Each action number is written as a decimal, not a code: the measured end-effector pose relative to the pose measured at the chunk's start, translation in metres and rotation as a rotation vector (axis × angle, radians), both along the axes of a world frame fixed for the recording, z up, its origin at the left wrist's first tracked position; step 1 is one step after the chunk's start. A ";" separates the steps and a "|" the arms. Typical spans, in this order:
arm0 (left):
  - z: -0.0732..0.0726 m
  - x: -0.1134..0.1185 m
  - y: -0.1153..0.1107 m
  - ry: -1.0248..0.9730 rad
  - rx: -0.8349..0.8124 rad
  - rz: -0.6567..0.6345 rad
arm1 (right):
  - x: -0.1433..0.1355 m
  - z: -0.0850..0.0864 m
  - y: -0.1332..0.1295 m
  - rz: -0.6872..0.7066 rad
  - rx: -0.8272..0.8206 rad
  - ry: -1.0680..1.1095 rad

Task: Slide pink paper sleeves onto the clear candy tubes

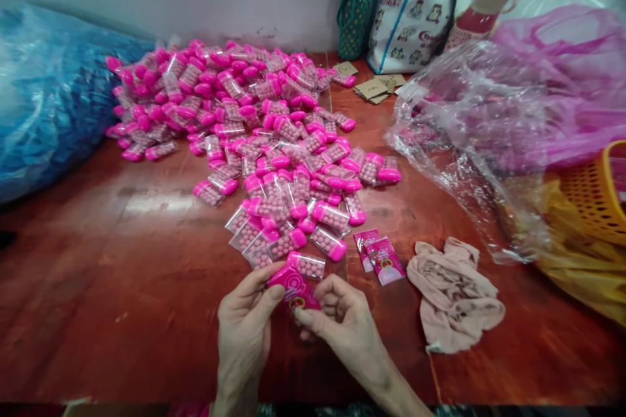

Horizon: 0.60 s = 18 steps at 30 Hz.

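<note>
Near the front of the red-brown table, my left hand [247, 313] pinches the left end of a small pink candy container in a printed pink sleeve [296, 290]. The fingers of my right hand [342, 316] close on its right lower end, so both hands grip the same container. Just beyond it lies a clear container of pink balls with a pink cap [308, 266]. Behind that spreads a large heap of the same containers [235, 98]. Two flat printed pink sleeves [386, 262] overlap on the table to the right of my hands.
A crumpled beige cloth [454, 293] lies to the right. A blue plastic bag [53, 98] bulges at the left. Clear and pink plastic bags [577, 71] and a yellow basket [594, 195] crowd the right side. Cardboard pieces [374, 90] and a white tote [411, 19] stand near the wall.
</note>
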<state>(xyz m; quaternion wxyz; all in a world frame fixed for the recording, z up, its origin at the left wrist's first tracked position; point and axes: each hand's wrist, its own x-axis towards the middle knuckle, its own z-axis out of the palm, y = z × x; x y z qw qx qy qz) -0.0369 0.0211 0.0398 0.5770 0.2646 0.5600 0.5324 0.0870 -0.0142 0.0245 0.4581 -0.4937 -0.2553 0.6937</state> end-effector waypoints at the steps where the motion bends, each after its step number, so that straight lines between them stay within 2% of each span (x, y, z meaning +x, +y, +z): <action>1: -0.001 0.000 -0.001 0.038 -0.004 0.028 | 0.001 0.000 0.000 0.021 0.016 -0.042; 4: -0.006 -0.001 -0.004 0.165 0.019 0.064 | 0.002 0.000 0.003 0.067 0.093 -0.187; 6: -0.008 -0.002 -0.005 0.193 0.035 0.055 | 0.002 -0.001 0.005 0.040 0.114 -0.216; 10: -0.007 -0.005 -0.001 0.129 -0.025 -0.060 | 0.001 -0.005 0.006 -0.008 0.098 -0.236; 13: -0.005 -0.006 0.002 0.221 -0.042 -0.139 | -0.001 -0.007 0.005 0.035 0.130 -0.348; 16: -0.006 -0.008 -0.002 0.354 -0.035 -0.092 | -0.006 -0.006 0.002 0.111 0.201 -0.468; 18: -0.006 -0.018 -0.007 0.398 -0.054 -0.051 | -0.007 -0.002 -0.002 0.159 0.301 -0.553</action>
